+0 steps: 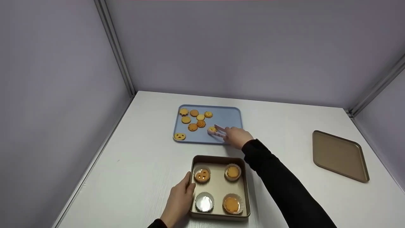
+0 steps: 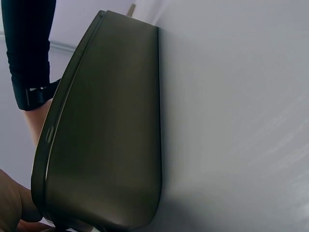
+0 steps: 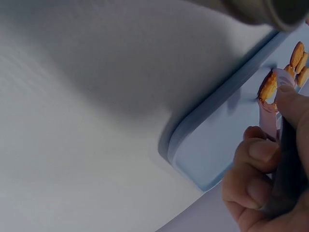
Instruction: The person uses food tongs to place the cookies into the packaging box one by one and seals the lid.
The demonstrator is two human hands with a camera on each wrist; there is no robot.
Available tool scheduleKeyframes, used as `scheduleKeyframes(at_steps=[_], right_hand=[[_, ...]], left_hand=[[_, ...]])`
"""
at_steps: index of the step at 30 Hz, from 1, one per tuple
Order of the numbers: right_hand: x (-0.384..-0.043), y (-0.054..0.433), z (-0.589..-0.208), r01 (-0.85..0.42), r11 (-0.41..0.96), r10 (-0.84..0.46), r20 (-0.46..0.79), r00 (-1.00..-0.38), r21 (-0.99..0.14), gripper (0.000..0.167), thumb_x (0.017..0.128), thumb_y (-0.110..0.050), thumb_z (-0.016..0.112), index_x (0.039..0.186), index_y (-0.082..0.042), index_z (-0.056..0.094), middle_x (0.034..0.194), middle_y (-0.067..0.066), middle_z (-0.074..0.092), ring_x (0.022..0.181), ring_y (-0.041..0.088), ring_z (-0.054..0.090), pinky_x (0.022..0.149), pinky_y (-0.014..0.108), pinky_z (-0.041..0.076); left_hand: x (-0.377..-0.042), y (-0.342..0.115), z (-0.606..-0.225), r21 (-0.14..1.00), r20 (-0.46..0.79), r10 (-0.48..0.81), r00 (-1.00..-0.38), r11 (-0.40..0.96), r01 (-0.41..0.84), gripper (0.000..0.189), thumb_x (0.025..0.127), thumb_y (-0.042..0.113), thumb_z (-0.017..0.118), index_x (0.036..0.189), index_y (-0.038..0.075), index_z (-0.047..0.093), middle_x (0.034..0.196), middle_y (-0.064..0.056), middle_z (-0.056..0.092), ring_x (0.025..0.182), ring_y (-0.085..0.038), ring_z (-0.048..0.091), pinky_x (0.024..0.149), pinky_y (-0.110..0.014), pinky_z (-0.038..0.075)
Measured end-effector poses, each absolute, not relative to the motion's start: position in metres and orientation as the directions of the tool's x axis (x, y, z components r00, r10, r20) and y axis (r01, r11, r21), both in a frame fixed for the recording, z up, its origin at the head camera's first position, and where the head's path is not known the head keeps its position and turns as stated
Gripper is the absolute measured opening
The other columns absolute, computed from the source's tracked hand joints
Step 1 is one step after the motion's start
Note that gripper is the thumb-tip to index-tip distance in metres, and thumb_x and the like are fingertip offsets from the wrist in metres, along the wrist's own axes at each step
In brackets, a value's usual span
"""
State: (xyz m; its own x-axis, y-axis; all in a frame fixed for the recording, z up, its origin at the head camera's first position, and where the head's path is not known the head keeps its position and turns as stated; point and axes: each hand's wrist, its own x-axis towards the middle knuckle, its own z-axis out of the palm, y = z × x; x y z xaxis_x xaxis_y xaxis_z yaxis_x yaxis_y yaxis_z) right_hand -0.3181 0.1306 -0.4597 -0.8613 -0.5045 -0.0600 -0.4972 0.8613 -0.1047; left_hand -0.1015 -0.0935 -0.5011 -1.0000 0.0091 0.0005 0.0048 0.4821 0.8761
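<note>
My right hand (image 1: 238, 136) holds pale pink tongs (image 1: 217, 134) over the blue tray (image 1: 227, 116). Between the tong tips is a round yellow cookie (image 1: 212, 129); the right wrist view shows the same cookie (image 3: 267, 87) tilted on edge near the tray surface. With thumb at the rim, my left hand (image 1: 179, 197) grips the left side of a deep gold-brown baking tin (image 1: 218, 187). Paper liners stand in the tin's corners: a pretzel-shaped cookie (image 1: 202, 175), a cookie (image 1: 233, 172) and a flower-shaped cookie (image 1: 232, 205) fill three, while the front-left liner (image 1: 204, 202) shows a bare shiny bottom.
Several assorted cookies (image 1: 193, 127) lie on the tray's left half, with a bear-face cookie (image 1: 180, 136) in its front-left corner. A flat brown lid or tray (image 1: 340, 155) lies at the right of the white table (image 1: 136, 164). Grey panels enclose the table's back and sides.
</note>
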Motion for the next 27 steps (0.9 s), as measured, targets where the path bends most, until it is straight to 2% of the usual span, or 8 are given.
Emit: scheduleKeyframes(at_steps=[6,11,16,25,27], right_hand=[[-0.313,0.145,-0.464,-0.568,0.82,-0.569,0.005,-0.822,-0.066,0.039,0.102,-0.022,0.064,0.132,0.004,0.06,0.105,0.024,0.068,0.091,0.042,0.068,0.08,0.055,0.059],[-0.31,0.161,-0.466,-0.602,0.793,-0.599,0.068,-0.798,-0.088,0.037,0.102,-0.021,0.065,0.129,0.004,0.06,0.098,0.022,0.067,0.083,0.042,0.067,0.073,0.055,0.058],[-0.306,0.175,-0.464,-0.607,0.783,-0.602,0.082,-0.795,-0.138,0.04,0.102,-0.023,0.064,0.133,0.003,0.058,0.101,0.023,0.067,0.087,0.043,0.068,0.077,0.056,0.058],[-0.292,0.191,-0.457,-0.629,0.753,-0.618,0.121,-0.777,-0.192,0.05,0.103,-0.025,0.063,0.142,0.004,0.053,0.118,0.026,0.067,0.097,0.044,0.069,0.086,0.056,0.057],[-0.288,0.193,-0.456,-0.647,0.739,-0.631,0.141,-0.762,-0.187,0.05,0.102,-0.024,0.064,0.142,0.004,0.054,0.116,0.025,0.067,0.095,0.043,0.069,0.085,0.056,0.058]], left_hand=[[-0.102,-0.094,-0.502,0.88,-0.005,0.018,-1.0,0.476,0.004,0.052,0.104,0.007,0.054,0.148,-0.016,0.039,0.146,-0.034,0.048,0.135,-0.047,0.049,0.113,-0.058,0.041],[-0.103,-0.094,-0.502,0.879,0.004,0.016,-1.0,0.476,0.011,0.052,0.104,0.007,0.054,0.148,-0.016,0.039,0.146,-0.034,0.048,0.134,-0.048,0.05,0.113,-0.058,0.041],[-0.103,-0.094,-0.501,0.88,0.0,0.013,-1.0,0.474,0.006,0.052,0.104,0.008,0.054,0.149,-0.015,0.039,0.147,-0.033,0.048,0.135,-0.047,0.049,0.114,-0.058,0.04],[-0.101,-0.093,-0.503,0.88,0.006,0.007,-1.0,0.476,0.009,0.052,0.104,0.008,0.054,0.149,-0.014,0.04,0.147,-0.033,0.048,0.135,-0.048,0.049,0.114,-0.058,0.04],[-0.101,-0.093,-0.503,0.878,0.01,0.007,-1.0,0.479,0.012,0.051,0.104,0.008,0.054,0.148,-0.014,0.04,0.146,-0.033,0.049,0.134,-0.047,0.05,0.113,-0.058,0.041]])
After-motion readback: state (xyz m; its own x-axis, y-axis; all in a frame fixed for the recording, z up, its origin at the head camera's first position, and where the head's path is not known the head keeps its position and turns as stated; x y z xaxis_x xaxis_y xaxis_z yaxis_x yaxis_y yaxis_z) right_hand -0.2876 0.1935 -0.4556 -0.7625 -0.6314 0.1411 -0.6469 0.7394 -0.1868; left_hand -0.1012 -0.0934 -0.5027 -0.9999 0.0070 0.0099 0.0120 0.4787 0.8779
